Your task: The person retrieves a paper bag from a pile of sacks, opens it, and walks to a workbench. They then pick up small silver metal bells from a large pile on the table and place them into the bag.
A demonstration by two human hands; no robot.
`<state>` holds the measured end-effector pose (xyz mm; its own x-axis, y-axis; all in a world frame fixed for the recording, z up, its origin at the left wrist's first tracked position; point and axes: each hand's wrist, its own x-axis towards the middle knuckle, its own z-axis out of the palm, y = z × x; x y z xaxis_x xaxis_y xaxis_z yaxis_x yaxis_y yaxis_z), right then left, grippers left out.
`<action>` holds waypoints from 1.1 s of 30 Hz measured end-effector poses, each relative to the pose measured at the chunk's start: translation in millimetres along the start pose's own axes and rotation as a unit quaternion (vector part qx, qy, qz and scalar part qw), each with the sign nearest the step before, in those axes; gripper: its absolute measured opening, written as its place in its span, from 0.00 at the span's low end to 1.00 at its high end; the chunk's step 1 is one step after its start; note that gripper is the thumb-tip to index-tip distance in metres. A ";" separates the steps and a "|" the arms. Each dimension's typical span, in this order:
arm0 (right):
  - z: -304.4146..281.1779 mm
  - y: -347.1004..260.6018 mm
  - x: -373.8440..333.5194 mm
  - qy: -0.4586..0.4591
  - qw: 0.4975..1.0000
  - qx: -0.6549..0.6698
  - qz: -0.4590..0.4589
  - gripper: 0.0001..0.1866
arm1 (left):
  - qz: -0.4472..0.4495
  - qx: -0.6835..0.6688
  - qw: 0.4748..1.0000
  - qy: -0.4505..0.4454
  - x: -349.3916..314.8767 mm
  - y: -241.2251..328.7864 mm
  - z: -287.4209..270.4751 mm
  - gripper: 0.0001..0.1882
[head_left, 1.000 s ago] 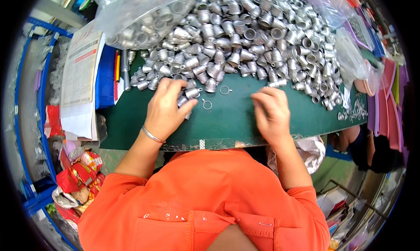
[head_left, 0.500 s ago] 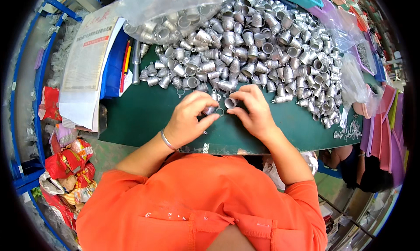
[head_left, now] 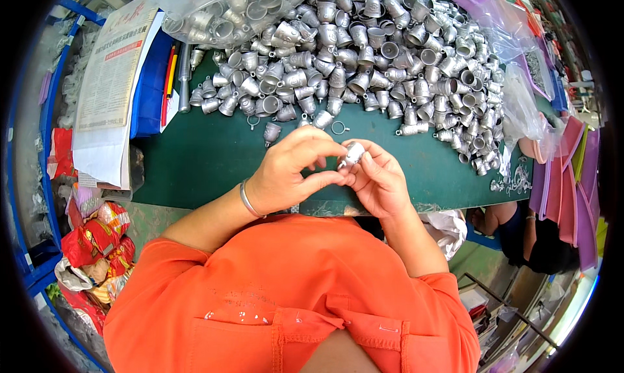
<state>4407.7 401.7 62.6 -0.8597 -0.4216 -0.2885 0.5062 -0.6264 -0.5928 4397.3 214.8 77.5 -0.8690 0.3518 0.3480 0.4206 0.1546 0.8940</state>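
Observation:
A small silver metal bell with a loop at one end is held in the fingers of my right hand, tilted, its loop toward the left. My left hand curves in from the other side, its index finger and thumb tips meeting the bell at its loop end. Just beyond the hands, a thin metal ring lies on the green tabletop. Another loose bell lies beside my left hand, and a second ring is near it.
A large heap of silver bells covers the table's far side, with a clear plastic bag of bells at its left. A newspaper and a blue box stand at left. Small metal pieces lie at right.
The bell in my right hand has turned from mouth facing left to lying with its loop leftward. My left fingertips have left a small ring and come to the bell. The view has shifted slightly.

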 end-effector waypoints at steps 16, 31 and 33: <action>8.9 -5.0 61.2 -0.060 0.512 -0.778 -0.359 0.17 | -0.271 -0.500 0.799 0.196 -2.5 -10.9 -28.5 0.11; -0.3 -0.2 18.5 -0.013 0.991 0.105 0.084 0.14 | -0.131 -0.053 0.989 0.039 3.0 0.6 -13.5 0.16; 1.0 2.2 16.0 -0.032 0.988 0.119 0.092 0.15 | -0.085 -0.029 0.996 0.013 4.5 -1.2 -10.1 0.18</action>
<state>4395.0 392.9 57.4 -0.7489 -0.5792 -0.3219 0.6624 -0.6683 -0.3386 4390.2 206.9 80.8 -0.9331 0.3010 0.1968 0.2520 0.1569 0.9549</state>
